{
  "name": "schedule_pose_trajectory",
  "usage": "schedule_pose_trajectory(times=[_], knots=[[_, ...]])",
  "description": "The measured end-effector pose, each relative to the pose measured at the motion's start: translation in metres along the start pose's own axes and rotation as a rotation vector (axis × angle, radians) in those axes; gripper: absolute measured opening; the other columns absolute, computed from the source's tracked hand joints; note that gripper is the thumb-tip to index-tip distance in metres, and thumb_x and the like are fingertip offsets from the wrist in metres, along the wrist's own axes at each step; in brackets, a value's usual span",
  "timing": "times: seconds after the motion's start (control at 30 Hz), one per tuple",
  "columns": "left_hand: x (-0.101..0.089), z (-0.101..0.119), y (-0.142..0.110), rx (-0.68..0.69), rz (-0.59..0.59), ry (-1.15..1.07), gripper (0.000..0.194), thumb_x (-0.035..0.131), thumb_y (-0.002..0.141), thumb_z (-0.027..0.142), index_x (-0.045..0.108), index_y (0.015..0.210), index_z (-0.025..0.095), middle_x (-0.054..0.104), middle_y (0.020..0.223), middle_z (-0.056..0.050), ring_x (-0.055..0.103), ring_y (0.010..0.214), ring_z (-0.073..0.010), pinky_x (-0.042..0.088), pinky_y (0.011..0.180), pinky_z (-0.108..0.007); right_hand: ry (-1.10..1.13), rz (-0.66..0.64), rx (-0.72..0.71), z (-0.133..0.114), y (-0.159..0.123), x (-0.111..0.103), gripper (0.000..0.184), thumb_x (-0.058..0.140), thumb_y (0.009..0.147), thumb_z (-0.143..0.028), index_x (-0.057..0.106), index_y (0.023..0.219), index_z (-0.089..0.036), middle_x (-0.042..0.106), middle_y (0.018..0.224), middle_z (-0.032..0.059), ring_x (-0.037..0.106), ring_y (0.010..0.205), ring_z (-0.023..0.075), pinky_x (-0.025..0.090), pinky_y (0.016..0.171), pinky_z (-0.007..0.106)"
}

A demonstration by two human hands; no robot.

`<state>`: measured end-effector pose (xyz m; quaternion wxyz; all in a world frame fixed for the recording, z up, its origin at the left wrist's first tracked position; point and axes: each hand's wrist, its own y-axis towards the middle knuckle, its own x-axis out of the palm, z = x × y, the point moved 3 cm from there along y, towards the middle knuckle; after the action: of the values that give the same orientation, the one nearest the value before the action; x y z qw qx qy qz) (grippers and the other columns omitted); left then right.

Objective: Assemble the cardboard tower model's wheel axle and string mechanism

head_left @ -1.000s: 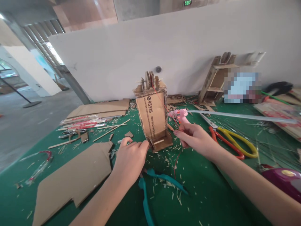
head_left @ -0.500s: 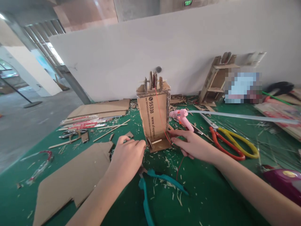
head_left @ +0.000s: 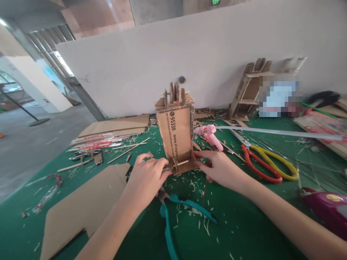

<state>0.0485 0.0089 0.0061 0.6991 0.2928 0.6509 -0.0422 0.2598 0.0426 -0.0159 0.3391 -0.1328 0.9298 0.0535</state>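
The cardboard box [head_left: 179, 126] stands upright on the green counter [head_left: 238, 220], between the 2 hands, its printed wall facing the wearer. Cardboard discs [head_left: 174, 93] sit on a rod across its top, and a short stick [head_left: 182, 163] runs across the open bay at its foot.

The left hand [head_left: 148, 177] is at the lower left corner of the box with thumb and fingers drawn near each other; I cannot tell whether that grip pinches a stick end or only steadies the wall. The right hand [head_left: 219, 166] is at the lower right edge, its grip seemingly clamped on the red string [head_left: 204, 193], whose loose end hangs below the palm.

The box should be light and fairly stiff along its walls, yet easy to tip or crush; the low side walls near the base look the safest hold, while the discs and thin rod up top look fragile. The string is limp and fine, so a fingertip pinch suits it, with only a gentle pull.

Pliers [head_left: 193, 207] with teal handles lie in front of the box, and a pink glue gun [head_left: 209, 134] lies just beside it, probably hot near the nozzle.
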Motion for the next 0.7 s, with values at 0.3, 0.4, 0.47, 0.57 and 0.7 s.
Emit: schedule_pose_trajectory(times=[0.3, 0.4, 0.47, 0.57, 0.7], knots=[[-0.009, 0.0, 0.002, 0.001, -0.096, 0.022, 0.025, 0.047, 0.092, 0.019, 0.057, 0.069, 0.02, 0.065, 0.072, 0.003, 0.059, 0.077, -0.0171, 0.029, 0.094, -0.042, -0.117, 0.032, -0.059, -0.002, 0.0, -0.001, 0.029, 0.045, 0.087, -0.032, 0.068, 0.098, -0.019, 0.06, 0.055, -0.0014, 0.05, 0.036, 0.0101, 0.039, 0.043, 0.024], [-0.006, 0.002, 0.002, 0.001, -0.092, 0.028, 0.025, 0.046, 0.092, 0.019, 0.06, 0.071, 0.02, 0.066, 0.072, 0.001, 0.06, 0.078, -0.0174, 0.03, 0.095, -0.042, -0.085, 0.015, -0.031, 0.0, 0.0, 0.001, 0.029, 0.046, 0.087, -0.032, 0.068, 0.102, -0.019, 0.055, 0.05, -0.0034, 0.049, 0.034, 0.0103, 0.038, 0.041, 0.023], [-0.005, 0.004, 0.003, 0.001, -0.094, 0.031, 0.026, 0.045, 0.092, 0.019, 0.061, 0.072, 0.02, 0.066, 0.073, 0.001, 0.06, 0.078, -0.0177, 0.031, 0.094, -0.043, -0.069, 0.01, -0.026, 0.001, 0.001, 0.002, 0.029, 0.047, 0.086, -0.031, 0.067, 0.103, -0.019, 0.053, 0.048, -0.0042, 0.049, 0.033, 0.0103, 0.037, 0.04, 0.023], [-0.004, 0.006, 0.003, 0.017, -0.104, 0.045, 0.025, 0.046, 0.091, 0.016, 0.061, 0.071, 0.02, 0.066, 0.072, 0.0, 0.06, 0.075, -0.0178, 0.032, 0.093, -0.043, -0.065, 0.022, -0.057, 0.0, 0.0, 0.003, 0.026, 0.047, 0.086, -0.031, 0.068, 0.097, -0.019, 0.052, 0.048, -0.0045, 0.049, 0.033, 0.0099, 0.037, 0.04, 0.022], [-0.004, 0.009, 0.002, 0.03, -0.101, 0.074, 0.023, 0.047, 0.091, 0.016, 0.06, 0.072, 0.02, 0.064, 0.068, 0.001, 0.059, 0.071, -0.0177, 0.033, 0.093, -0.043, -0.079, 0.023, -0.086, -0.001, 0.0, 0.002, 0.025, 0.046, 0.087, -0.029, 0.068, 0.096, -0.02, 0.053, 0.048, -0.0047, 0.049, 0.034, 0.0098, 0.037, 0.042, 0.022]])
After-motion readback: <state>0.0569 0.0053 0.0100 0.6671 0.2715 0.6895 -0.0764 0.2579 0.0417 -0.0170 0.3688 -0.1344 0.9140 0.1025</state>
